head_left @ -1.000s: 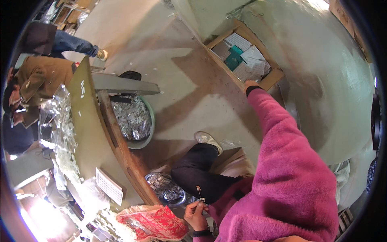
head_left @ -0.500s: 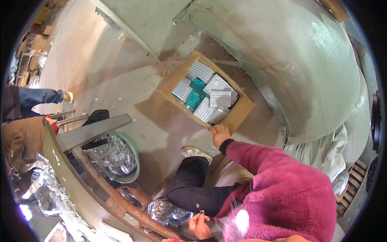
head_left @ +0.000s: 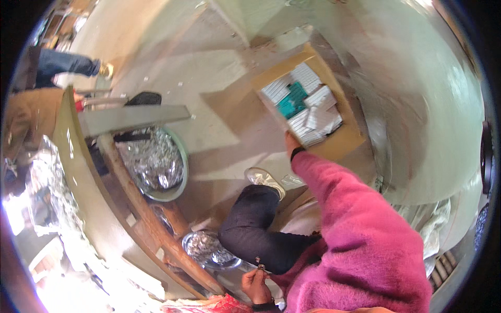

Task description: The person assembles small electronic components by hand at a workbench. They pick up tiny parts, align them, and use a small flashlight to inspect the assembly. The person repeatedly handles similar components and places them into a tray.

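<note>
Cardboard box [head_left: 345, 147] shifted nearer shoe [head_left: 265, 182], right hand [head_left: 292, 143] outstretched against it, grip unclear, left hand [head_left: 255, 287] pinching small piece [head_left: 261, 267]

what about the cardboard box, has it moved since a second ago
Yes: the cardboard box has come toward the person, away from the corner of the grey-green panel.

A green basin [head_left: 184, 177] of shiny plastic [head_left: 154, 159] stands beside a wooden beam [head_left: 148, 216], with a bulging sack [head_left: 422, 115] at right.
</note>
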### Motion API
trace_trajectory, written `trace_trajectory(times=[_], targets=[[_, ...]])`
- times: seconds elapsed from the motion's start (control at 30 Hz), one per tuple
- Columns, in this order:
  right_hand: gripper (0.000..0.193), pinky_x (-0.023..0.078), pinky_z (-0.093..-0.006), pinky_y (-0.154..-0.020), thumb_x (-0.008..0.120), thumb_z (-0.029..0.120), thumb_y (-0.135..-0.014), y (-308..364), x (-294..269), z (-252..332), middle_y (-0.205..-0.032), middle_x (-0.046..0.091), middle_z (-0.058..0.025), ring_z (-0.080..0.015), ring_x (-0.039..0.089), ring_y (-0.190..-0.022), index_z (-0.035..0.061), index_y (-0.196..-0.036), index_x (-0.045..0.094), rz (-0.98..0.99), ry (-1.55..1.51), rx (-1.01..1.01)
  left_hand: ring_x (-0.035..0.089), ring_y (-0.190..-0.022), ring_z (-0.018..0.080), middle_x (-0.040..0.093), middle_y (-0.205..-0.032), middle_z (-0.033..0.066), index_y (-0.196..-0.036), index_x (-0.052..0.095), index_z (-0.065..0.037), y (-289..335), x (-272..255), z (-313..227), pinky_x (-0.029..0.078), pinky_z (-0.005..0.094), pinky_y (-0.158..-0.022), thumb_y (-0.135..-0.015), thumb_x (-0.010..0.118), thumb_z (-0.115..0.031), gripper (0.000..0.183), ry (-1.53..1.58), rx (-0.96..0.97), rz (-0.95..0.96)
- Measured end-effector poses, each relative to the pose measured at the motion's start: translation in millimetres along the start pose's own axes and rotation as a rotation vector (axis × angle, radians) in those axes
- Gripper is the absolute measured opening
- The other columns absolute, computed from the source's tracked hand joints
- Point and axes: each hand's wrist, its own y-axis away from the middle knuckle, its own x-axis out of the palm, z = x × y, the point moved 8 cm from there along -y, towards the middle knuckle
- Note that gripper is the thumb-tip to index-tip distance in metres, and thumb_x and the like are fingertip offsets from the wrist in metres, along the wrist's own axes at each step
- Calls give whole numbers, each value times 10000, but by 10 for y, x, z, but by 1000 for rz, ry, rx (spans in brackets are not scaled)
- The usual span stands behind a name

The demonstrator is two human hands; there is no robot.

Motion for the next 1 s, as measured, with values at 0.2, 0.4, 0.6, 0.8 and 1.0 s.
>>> trace_trajectory(times=[0.2,0.4,0.6,0.8,1.0], targets=[[375,454,-480,-1078,472,270,-1040,-445,-1112,520,-1411,630,-136,-304,540,-1362,117,-1304,690,91,1011,-307,622,-782,218,654,-923,161,-1058,610,24,185,164,-340,519,339,-721,-945,602,47,115,228,18,22],[259,587,-378,-844,659,172,-970,1117,-1837,1509,-1052,773,-119,-255,749,-982,40,-1185,720,536,-473,-569,656,-935,184,688,-1122,139,-1215,629,13,160,531,-505,558,307,-794,-1016,599,14,201,632,-3,135],[280,564,-322,-929,640,122,-1041,3774,-2915,1846,-1072,738,-105,-152,690,-1026,-49,-1262,662,1225,-958,-639,711,-830,191,740,-1048,165,-1143,680,10,394,616,-650,616,321,-727,-994,643,14,153,829,113,203],[381,553,-322,-946,666,181,-1039,4571,-3109,2032,-1173,717,-114,-164,669,-1072,-28,-1353,613,1513,-1225,-246,711,-841,194,742,-1079,160,-1119,702,23,822,382,-400,626,335,-732,-983,653,18,145,760,285,87],[218,579,-294,-800,675,143,-1025,4946,-3309,1983,-919,738,-72,-143,703,-853,-16,-1170,712,1333,-966,-601,712,-878,176,739,-1072,135,-1135,702,39,1246,243,-237,633,347,-765,-977,680,15,161,521,423,115]])
